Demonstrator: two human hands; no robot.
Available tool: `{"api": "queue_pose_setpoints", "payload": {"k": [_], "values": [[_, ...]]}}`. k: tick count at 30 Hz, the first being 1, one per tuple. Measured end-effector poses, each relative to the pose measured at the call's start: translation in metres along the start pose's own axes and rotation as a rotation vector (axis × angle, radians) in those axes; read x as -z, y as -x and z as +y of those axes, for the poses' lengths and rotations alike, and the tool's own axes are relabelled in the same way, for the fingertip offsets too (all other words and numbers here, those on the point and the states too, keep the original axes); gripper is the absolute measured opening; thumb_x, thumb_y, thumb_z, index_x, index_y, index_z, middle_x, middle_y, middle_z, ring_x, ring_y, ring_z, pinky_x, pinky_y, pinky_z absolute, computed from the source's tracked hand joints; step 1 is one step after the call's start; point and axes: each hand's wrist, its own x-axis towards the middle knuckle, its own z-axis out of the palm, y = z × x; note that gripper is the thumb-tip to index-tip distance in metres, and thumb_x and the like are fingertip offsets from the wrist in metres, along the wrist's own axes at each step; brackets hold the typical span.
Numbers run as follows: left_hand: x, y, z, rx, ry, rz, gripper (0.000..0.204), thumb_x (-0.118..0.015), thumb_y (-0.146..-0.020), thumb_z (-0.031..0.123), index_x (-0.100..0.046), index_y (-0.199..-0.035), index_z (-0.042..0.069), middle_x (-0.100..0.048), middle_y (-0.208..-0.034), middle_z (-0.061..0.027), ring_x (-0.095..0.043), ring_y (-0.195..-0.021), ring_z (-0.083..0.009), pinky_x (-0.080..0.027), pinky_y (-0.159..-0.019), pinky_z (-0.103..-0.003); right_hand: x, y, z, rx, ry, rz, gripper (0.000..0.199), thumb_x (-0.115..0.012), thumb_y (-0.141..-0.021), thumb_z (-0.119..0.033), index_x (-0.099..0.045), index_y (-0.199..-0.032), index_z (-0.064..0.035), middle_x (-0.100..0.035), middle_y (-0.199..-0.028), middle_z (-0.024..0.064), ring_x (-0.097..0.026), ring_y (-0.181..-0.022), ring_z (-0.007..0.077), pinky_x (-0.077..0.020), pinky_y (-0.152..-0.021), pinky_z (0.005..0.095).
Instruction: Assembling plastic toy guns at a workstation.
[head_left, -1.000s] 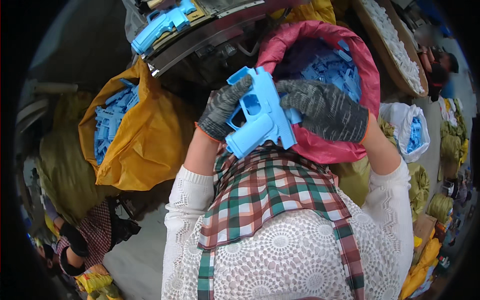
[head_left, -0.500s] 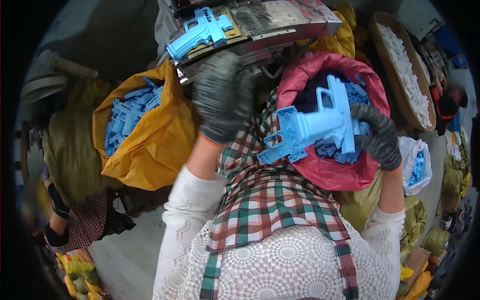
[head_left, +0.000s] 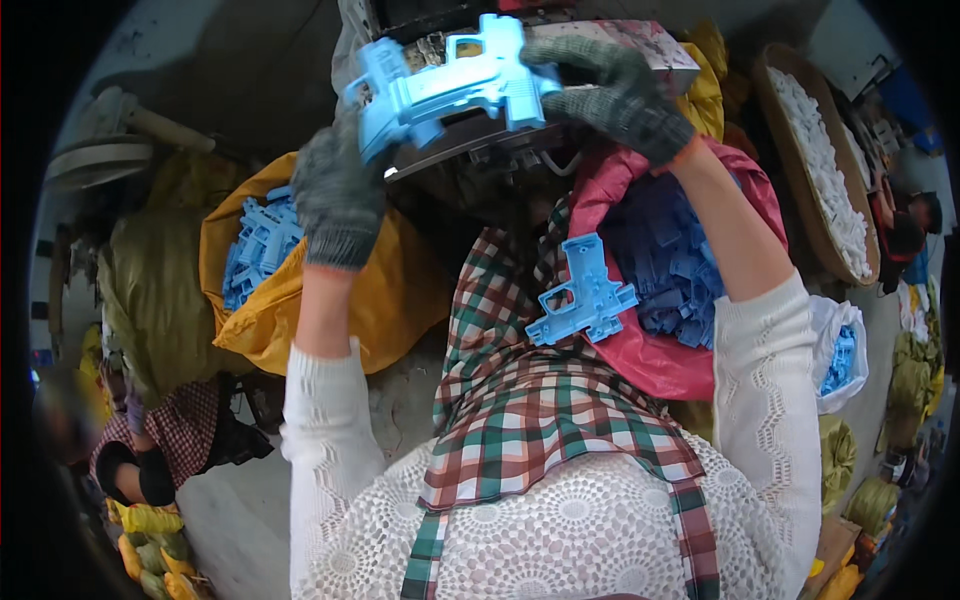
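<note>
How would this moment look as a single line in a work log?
left hand: gloved, grips blue plastic part | right hand: gloved, grips same part | second blue part: on apron

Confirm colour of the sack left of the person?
Yellow sack, holding light blue plastic parts; clearest in the head view.

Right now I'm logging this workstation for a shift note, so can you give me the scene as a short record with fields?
Left hand: gloved left hand grips the left end of a light blue toy-gun shell, raised at the machine
Right hand: gloved right hand holds the same shell's right end
Lap: a second blue shell piece lies on the checked apron
Left side: yellow sack holding blue parts
Right side: red sack holding blue parts
Far right: basket of white pieces
Lower left: another person crouching
</note>
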Motion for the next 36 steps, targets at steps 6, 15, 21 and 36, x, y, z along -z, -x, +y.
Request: {"api": "queue_pose_setpoints", "payload": {"k": [6, 15, 21, 36], "values": [[0.031, 0.087, -0.135, 0.477, -0.465, -0.029, 0.055, -0.056, -0.084, 0.044, -0.049, -0.125, 0.007, -0.061, -0.098, -0.0232, -0.06, -0.086, -0.0387, -0.047, -0.076, -0.046, -0.056, -0.064, 0.032, 0.146, 0.27, -0.22, 0.04, -0.068, -0.077, -0.02, -0.061, -0.115, -0.0141, -0.061, -0.114, 0.0086, -0.059, -0.103, 0.0248, -0.0452, -0.091, 0.0348], [0.014, 0.126, -0.166, 0.279, -0.348, -0.198, 0.069, -0.064, -0.08, 0.041, -0.04, -0.133, 0.003, -0.05, -0.125, -0.0245, -0.047, -0.115, -0.0387, -0.038, -0.098, -0.043, -0.029, 0.022, -0.055, 0.279, 0.127, -0.458, 0.045, -0.072, -0.072, -0.014, -0.058, -0.114, -0.0091, -0.062, -0.106, 0.0125, -0.058, -0.101, 0.0288, -0.0478, -0.086, 0.039], [0.032, 0.101, -0.04, -0.108, 0.506, -0.796, 0.057, -0.063, -0.084, 0.032, -0.044, -0.131, 0.005, -0.055, -0.12, -0.0184, -0.051, -0.113, -0.0316, -0.04, -0.097, -0.036, -0.045, 0.171, -0.097, 0.077, 0.574, -0.882, 0.044, -0.057, -0.076, -0.022, -0.055, -0.12, -0.0194, -0.05, -0.129, 0.0101, -0.041, -0.125, 0.0308, -0.0193, -0.106, 0.0583], [0.023, 0.11, 0.065, 0.152, 1.612, -0.703, 0.057, -0.067, -0.082, 0.023, -0.044, -0.131, 0.005, -0.055, -0.119, -0.0171, -0.053, -0.105, -0.034, -0.037, -0.096, -0.037, -0.011, 0.119, -0.132, -0.62, -0.229, -0.199, 0.048, -0.068, -0.078, -0.011, -0.052, -0.122, -0.0028, -0.06, -0.113, 0.0146, -0.059, -0.102, 0.0285, -0.0482, -0.084, 0.0341]]}}
